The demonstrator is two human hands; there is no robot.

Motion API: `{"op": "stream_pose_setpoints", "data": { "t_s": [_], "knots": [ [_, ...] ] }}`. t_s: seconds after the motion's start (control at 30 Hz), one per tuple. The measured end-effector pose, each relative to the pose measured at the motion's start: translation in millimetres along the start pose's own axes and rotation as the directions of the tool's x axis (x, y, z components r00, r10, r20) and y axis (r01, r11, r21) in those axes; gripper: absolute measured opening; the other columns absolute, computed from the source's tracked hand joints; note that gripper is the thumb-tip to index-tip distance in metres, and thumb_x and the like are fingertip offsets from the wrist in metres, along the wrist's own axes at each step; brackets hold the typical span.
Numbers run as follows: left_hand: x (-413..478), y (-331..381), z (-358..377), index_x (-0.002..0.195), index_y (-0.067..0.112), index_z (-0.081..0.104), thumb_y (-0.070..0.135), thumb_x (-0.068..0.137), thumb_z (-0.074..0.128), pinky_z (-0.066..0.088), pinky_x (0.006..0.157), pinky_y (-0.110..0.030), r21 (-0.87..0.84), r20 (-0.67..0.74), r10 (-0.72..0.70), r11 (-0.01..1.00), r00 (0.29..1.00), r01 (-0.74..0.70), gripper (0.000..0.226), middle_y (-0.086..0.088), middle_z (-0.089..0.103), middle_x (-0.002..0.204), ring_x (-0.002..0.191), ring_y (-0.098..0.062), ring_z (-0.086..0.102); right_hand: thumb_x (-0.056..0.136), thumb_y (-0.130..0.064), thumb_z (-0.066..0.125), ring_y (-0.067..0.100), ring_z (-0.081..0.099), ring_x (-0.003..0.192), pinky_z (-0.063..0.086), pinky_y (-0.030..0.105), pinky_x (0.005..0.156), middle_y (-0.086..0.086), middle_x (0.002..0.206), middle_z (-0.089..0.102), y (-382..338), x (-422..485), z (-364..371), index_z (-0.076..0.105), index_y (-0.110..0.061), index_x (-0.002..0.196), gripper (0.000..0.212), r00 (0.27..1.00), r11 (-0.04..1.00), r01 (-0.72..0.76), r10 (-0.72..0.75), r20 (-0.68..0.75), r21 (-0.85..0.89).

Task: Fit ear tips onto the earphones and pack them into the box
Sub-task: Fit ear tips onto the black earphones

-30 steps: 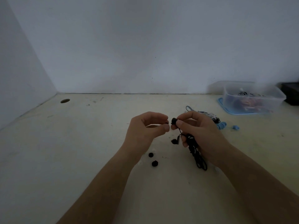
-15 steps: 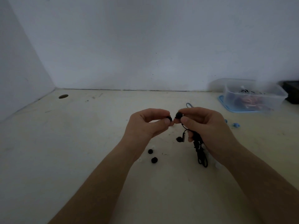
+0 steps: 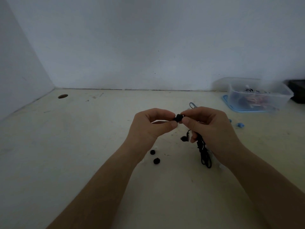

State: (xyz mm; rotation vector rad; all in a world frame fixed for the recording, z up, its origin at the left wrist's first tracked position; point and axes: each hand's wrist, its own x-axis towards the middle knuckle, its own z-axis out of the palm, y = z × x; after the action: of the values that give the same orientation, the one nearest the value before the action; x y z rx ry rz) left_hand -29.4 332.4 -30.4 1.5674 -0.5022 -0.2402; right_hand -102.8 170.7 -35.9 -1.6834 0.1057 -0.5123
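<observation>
Ear tips [image 3: 156, 160] — two loose — left hand [image 3: 152, 127] pinches one, right hand [image 3: 210, 128] earphones [image 3: 201, 146].

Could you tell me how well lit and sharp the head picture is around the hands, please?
Head view: dim, bluish light; the black ear tip and earbud pinched between the left hand and right hand merge into one blob without detail; the clear box at right looks soft; no glare.

- No text, label, brand, number or sign can be read anywhere; whatever lies inside the clear plastic box [image 3: 235, 98] is too blurred to tell.
</observation>
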Motion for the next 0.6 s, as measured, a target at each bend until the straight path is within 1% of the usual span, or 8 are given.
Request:
{"op": "stream_pose_setpoints", "data": {
  "t_s": [0.1, 0.17, 0.3, 0.4, 0.47, 0.6],
  "knots": [
    [-0.4, 0.0, -0.6, 0.095, 0.009, 0.075, 0.004, 0.079, 0.079, 0.057, 0.08, -0.022, -0.01, 0.01, 0.003, 1.0, 1.0, -0.003, 0.018, -0.001, 0.077, 0.088, 0.083, -0.014, 0.074, 0.088, -0.006, 0.07, 0.013, 0.055, 0.047, 0.053, 0.024, 0.049, -0.002, 0.075, 0.074, -0.1, 0.0, 0.2, 0.074, -0.014, 0.096, 0.013, 1.0, 1.0, 0.002, -0.002, -0.018, 0.012],
    [-0.4, 0.3, -0.5, 0.096, 0.009, 0.075, 0.002, 0.08, 0.077, 0.057, 0.08, -0.021, -0.02, 0.024, 0.003, 1.0, 1.0, -0.003, 0.018, -0.002, 0.078, 0.089, 0.085, -0.014, 0.074, 0.088, -0.006, 0.07, 0.012, 0.055, 0.047, 0.052, 0.023, 0.049, 0.001, 0.079, 0.075, -0.4, 0.1, -0.4, 0.074, -0.013, 0.097, 0.012, 1.0, 1.0, 0.002, -0.002, -0.03, 0.004],
    [-0.8, 0.4, -0.4, 0.097, 0.008, 0.074, -0.003, 0.084, 0.071, 0.058, 0.081, -0.023, -0.091, 0.054, -0.01, 0.996, 0.998, 0.014, 0.018, -0.006, 0.078, 0.09, 0.089, -0.019, 0.075, 0.088, -0.008, 0.071, 0.012, 0.056, 0.047, 0.052, 0.022, 0.049, 0.009, 0.083, 0.075, 0.2, 0.5, -0.9, 0.074, -0.013, 0.096, 0.011, 0.999, 1.0, -0.002, 0.002, -0.048, -0.004],
    [-1.2, 0.2, 0.5, 0.096, 0.007, 0.073, -0.005, 0.084, 0.07, 0.058, 0.081, -0.024, -0.122, 0.063, -0.01, 0.992, 0.998, 0.018, 0.018, -0.008, 0.077, 0.09, 0.088, -0.021, 0.075, 0.088, -0.009, 0.071, 0.011, 0.056, 0.048, 0.052, 0.023, 0.05, 0.016, 0.084, 0.074, 1.2, 0.5, -0.8, 0.074, -0.014, 0.095, 0.009, 0.999, 1.0, -0.017, 0.017, -0.051, 0.008],
    [-1.3, -0.1, 1.4, 0.096, 0.005, 0.073, -0.005, 0.083, 0.07, 0.058, 0.081, -0.025, -0.131, 0.066, -0.009, 0.991, 0.998, 0.017, 0.017, -0.008, 0.077, 0.09, 0.088, -0.021, 0.075, 0.088, -0.009, 0.071, 0.012, 0.056, 0.049, 0.052, 0.023, 0.05, 0.016, 0.084, 0.074, 0.8, 0.1, -0.8, 0.074, -0.014, 0.095, 0.009, 0.999, 1.0, -0.02, 0.021, -0.049, 0.013],
    [-1.4, -1.3, 0.9, 0.096, 0.004, 0.071, -0.006, 0.083, 0.071, 0.058, 0.079, -0.025, -0.143, 0.067, 0.003, 0.99, 0.998, 0.007, 0.017, -0.008, 0.077, 0.089, 0.087, -0.022, 0.075, 0.087, -0.011, 0.072, 0.012, 0.056, 0.048, 0.053, 0.024, 0.05, 0.009, 0.08, 0.074, -0.4, -0.5, 0.2, 0.074, -0.016, 0.095, 0.009, 0.999, 1.0, -0.028, 0.029, -0.045, 0.011]
  ]
}}
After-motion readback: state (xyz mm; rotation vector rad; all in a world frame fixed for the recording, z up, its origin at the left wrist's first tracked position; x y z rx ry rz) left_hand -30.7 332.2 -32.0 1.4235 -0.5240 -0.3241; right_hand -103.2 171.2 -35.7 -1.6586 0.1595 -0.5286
